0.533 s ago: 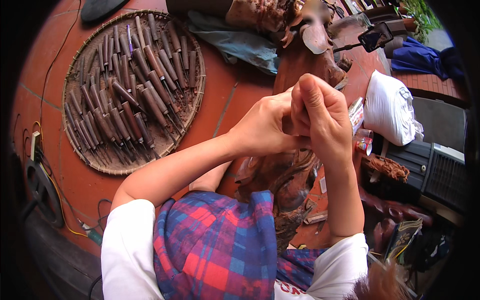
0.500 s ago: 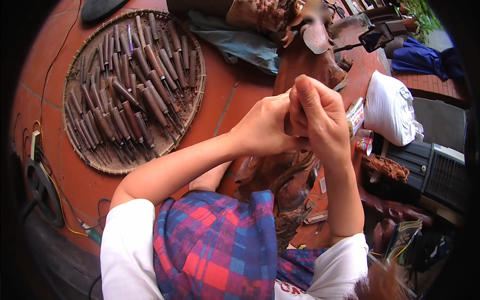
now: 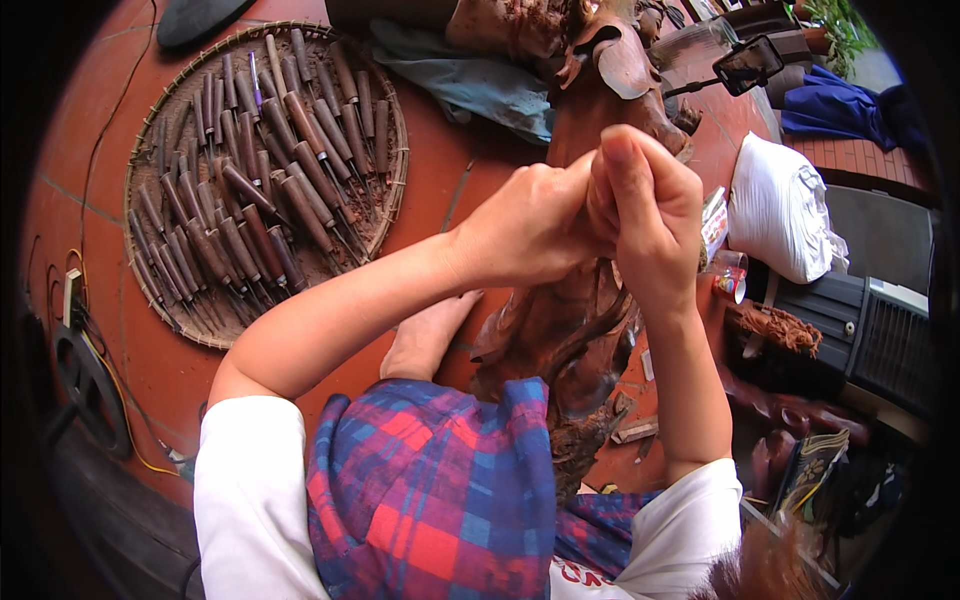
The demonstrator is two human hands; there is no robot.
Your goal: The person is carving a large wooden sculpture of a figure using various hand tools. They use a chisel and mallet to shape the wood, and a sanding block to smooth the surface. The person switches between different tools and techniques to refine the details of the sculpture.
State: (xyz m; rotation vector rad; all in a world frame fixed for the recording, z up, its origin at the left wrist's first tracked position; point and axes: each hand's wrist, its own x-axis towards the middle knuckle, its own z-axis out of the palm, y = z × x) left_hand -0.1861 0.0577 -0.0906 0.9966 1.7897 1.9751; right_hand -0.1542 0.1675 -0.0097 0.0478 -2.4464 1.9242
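Observation:
My left hand (image 3: pixel 528 222) and my right hand (image 3: pixel 648 212) are closed and pressed together in front of me. My right thumb lies on top of the right fist. Whatever the fingers hold, if anything, is hidden inside them. Below and beyond the hands runs a large reddish-brown wood carving (image 3: pixel 570 355), with flowing shapes and a rough lower end. A round woven tray (image 3: pixel 398 215) at the left holds many wooden-handled chisels (image 3: pixel 250 190), laid close together; neither hand touches them.
A white sack (image 3: pixel 780 205), a plastic cup (image 3: pixel 732 280) and a dark grey appliance (image 3: pixel 850 335) stand at the right. Blue-grey cloth (image 3: pixel 465 80) lies beyond the tray. At the left, a yellow cable (image 3: pixel 115 385) passes a black ring-shaped thing (image 3: pixel 88 385). My bare foot (image 3: pixel 425 335) is beside the carving.
Both closed hands have risen slightly, away from me, and stay pressed together. A dark gap seen between them before is now covered. More of my foot shows.

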